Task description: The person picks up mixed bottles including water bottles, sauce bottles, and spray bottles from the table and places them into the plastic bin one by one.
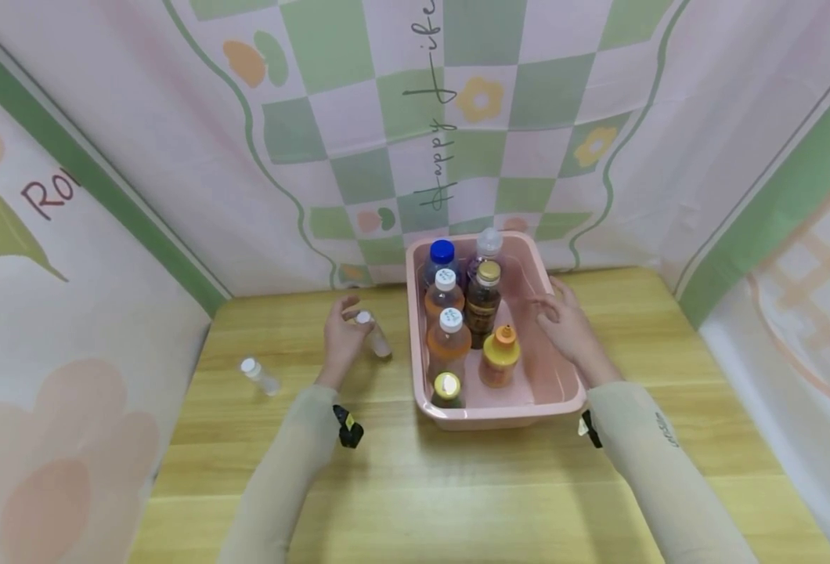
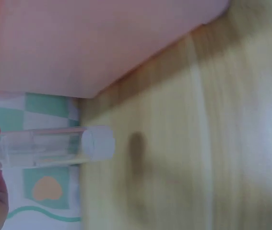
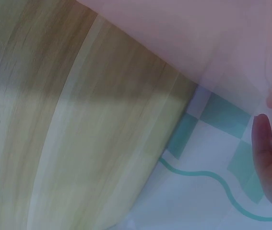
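Note:
My left hand [image 1: 343,338] pinches a small clear bottle [image 1: 376,337] near one end, left of a pink plastic basin [image 1: 507,419]. In the left wrist view, the bottle's white end [image 2: 99,143] points toward the tabletop, where a shadow falls. My right hand [image 1: 568,329] is at the basin's right rim with its fingers loosely spread, some over the inside and one outside. In the right wrist view, a nearly straight finger [image 3: 263,136] shows close to the pink wall. Another small clear bottle with a white cap [image 1: 260,376] lies on the table further left.
Several bottles stand in the basin: blue-capped [image 1: 442,252], white-capped orange ones [image 1: 449,345], a dark gold-capped one [image 1: 483,301], a clear-topped one [image 1: 488,243], a yellow squeeze bottle [image 1: 501,360] and a yellow-capped one [image 1: 447,388]. Patterned cloth [image 1: 344,125] hangs behind the wooden table [image 1: 415,493].

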`<state>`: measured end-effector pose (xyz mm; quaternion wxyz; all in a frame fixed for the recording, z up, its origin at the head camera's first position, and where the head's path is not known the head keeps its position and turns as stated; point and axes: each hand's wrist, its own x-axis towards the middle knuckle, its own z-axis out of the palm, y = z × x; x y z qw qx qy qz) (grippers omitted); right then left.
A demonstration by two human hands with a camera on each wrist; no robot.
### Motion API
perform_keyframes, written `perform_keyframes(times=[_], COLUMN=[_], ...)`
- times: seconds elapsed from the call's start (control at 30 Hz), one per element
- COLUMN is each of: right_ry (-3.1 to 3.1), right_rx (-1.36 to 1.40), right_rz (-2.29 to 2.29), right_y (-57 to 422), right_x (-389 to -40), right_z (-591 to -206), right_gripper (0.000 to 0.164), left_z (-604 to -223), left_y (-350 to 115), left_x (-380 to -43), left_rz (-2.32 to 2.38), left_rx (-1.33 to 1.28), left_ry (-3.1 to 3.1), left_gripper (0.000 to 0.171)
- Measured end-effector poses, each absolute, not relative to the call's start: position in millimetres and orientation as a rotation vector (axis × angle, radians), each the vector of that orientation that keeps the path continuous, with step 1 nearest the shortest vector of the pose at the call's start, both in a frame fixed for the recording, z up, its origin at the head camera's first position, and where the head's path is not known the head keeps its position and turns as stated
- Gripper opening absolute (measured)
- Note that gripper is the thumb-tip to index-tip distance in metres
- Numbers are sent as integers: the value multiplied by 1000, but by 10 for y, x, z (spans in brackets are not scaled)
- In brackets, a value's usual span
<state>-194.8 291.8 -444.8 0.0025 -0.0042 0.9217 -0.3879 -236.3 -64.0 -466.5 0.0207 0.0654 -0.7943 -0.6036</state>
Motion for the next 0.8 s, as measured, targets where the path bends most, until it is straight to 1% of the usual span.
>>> perform_keyframes(times=[0.17, 0.4, 0.67, 0.8], right_ry=[2910, 2909, 2913, 2902], right_rx=[-27, -27, -22, -14], right_rz=[-1185, -1171, -1150, -1160], right_y=[2912, 2909, 2903, 2904], right_x=[-1944, -1933, -1920, -1930], right_z=[-4442, -4427, -4417, -4421], right_gripper=[42, 43, 44, 44], left_z=[-4464, -4198, -3887, -3745], left_y=[-652, -596, -400, -277], left_x=[-2336, -2290, -2187, -2108], left_rz=[-1885, -1815, -1765, -1715], left_rx=[212, 141, 102, 36], left_ry=[-2328, -2172, -2030, -1956], left_gripper=[58, 55, 52, 52])
